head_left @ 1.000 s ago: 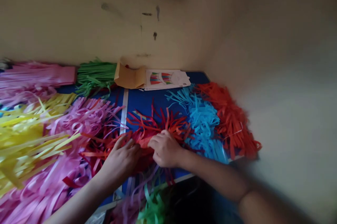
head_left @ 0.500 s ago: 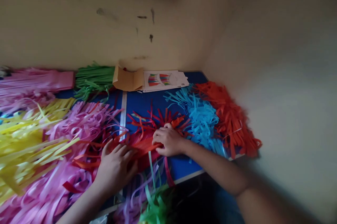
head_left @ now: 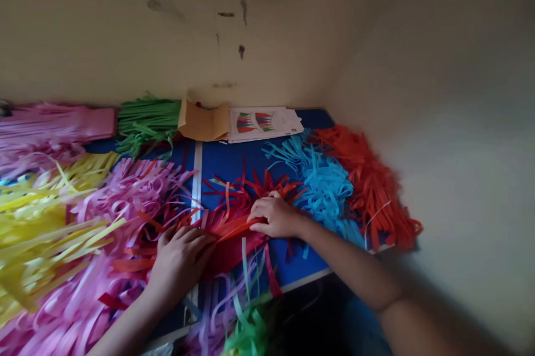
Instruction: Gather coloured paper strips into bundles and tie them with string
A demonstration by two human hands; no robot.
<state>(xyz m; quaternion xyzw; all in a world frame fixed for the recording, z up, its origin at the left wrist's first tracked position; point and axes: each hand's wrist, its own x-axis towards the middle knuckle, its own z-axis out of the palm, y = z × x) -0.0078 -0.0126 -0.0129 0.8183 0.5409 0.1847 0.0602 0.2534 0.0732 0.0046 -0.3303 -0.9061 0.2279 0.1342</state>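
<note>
Between my hands lies an orange paper piece (head_left: 232, 229) with fringed strips, on top of a dark pink-red paper bundle (head_left: 228, 255). My left hand (head_left: 181, 255) is curled over the orange paper's left end, its fingertips among the strips. At the right end my right hand (head_left: 273, 215) pinches the orange paper's edge between thumb and fingers. Red fringe strips (head_left: 244, 186) fan out behind the bundle. Purple and light green strips (head_left: 246, 311) hang over the table's front edge below it.
Pink (head_left: 137, 189) and yellow fringes (head_left: 37, 216) cover the left side. Blue (head_left: 324, 183) and orange-red fringes (head_left: 363, 172) lie at the right. Green fringe (head_left: 150, 116), a brown paper cover (head_left: 204, 122) and printed sheets (head_left: 280, 122) stand along the wall (head_left: 125, 33).
My right hand has shifted slightly right and up, its fingers now more closed on the orange paper's edge. The left hand stays on the left end. The view has tilted a little.
</note>
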